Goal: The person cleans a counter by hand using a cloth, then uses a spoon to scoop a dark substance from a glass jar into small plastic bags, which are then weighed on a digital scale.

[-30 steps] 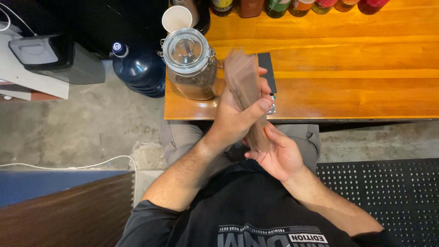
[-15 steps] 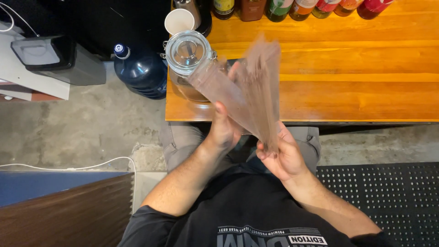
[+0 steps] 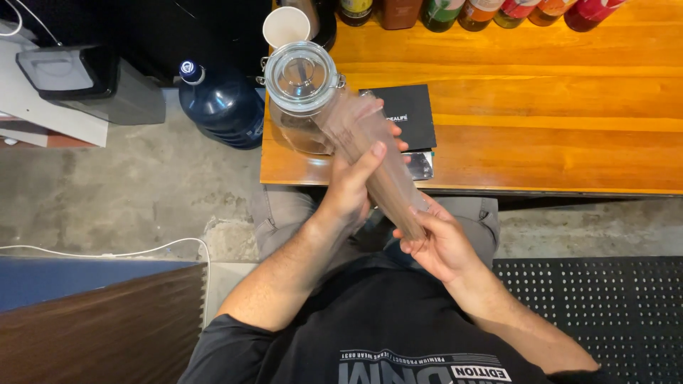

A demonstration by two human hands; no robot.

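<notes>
Brown bundle (image 3: 370,160) swung jarward (blurred), hands unchanged

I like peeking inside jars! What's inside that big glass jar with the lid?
The clear glass jar with a clamp lid looks empty; the brown translucent plastic bag and left hand cover its lower side.

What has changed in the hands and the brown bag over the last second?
The brown translucent bag has tipped from upright to slanting, its top end now over the glass jar. The left hand still grips its middle; the right hand still holds its lower end. Jar, black box and blue water bottle have not moved.
</notes>
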